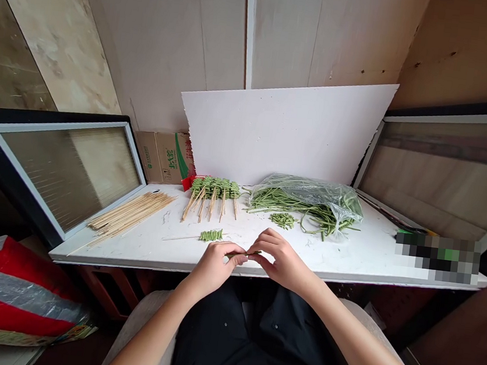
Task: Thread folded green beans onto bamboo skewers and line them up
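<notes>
Over the table's front edge, my left hand (217,261) and my right hand (279,258) meet, fingertips pinched on a thin green bean (255,253). Fingers cover most of the bean. Just beyond my left hand lies one bamboo skewer threaded with a row of green bean pieces (211,235), its bare stick pointing left. Farther back are several bean skewers (215,188) stacked with their sticks toward me. A small heap of short bean bits (283,220) lies beyond my right hand.
Loose bamboo skewers (134,214) lie on the white table (340,264) at left. Long green beans spill from a clear plastic bag (313,187) at the back. A cardboard box (162,156) and a white board (288,135) stand behind. Framed panels flank both sides.
</notes>
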A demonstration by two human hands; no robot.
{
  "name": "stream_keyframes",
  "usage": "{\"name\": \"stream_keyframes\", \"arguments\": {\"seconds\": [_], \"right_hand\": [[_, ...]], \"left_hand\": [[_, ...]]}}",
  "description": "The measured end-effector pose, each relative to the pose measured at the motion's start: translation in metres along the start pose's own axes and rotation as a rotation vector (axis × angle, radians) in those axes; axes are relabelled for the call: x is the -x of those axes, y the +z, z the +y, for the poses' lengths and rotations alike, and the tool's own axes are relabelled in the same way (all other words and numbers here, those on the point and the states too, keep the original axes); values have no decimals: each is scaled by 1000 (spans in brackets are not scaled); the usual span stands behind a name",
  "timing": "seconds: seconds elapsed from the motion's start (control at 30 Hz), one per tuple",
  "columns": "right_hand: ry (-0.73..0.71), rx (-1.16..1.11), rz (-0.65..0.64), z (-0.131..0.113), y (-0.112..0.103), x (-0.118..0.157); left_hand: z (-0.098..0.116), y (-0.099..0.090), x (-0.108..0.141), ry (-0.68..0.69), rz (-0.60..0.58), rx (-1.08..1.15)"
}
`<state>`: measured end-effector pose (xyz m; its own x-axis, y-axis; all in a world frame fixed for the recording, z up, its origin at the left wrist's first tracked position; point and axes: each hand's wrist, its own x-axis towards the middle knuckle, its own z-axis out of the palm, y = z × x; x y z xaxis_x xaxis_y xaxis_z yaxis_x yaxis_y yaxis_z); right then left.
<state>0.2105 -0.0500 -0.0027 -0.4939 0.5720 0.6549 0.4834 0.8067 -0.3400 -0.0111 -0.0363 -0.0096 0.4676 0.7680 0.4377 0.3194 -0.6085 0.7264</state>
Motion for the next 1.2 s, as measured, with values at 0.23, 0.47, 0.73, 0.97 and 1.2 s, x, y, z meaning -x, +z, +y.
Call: {"name": "stream_keyframes", "arguments": {"seconds": [0.23, 0.47, 0.73, 0.97, 1.2], "right_hand": [[45, -130, 17, -8, 12, 2], [113, -401, 81, -10, 16, 2], [103, -194, 213, 10, -2, 0], [515, 363, 165, 124, -12, 40], [826, 472, 47, 160, -4, 68]], "left_hand": [[4, 2, 3, 11, -64, 18], [4, -1, 6, -63, -156, 245], [4, -1, 5, -86, -119, 317], [-9, 5, 1, -200, -80, 374], [-8, 6, 1, -189, -80, 350]]}}
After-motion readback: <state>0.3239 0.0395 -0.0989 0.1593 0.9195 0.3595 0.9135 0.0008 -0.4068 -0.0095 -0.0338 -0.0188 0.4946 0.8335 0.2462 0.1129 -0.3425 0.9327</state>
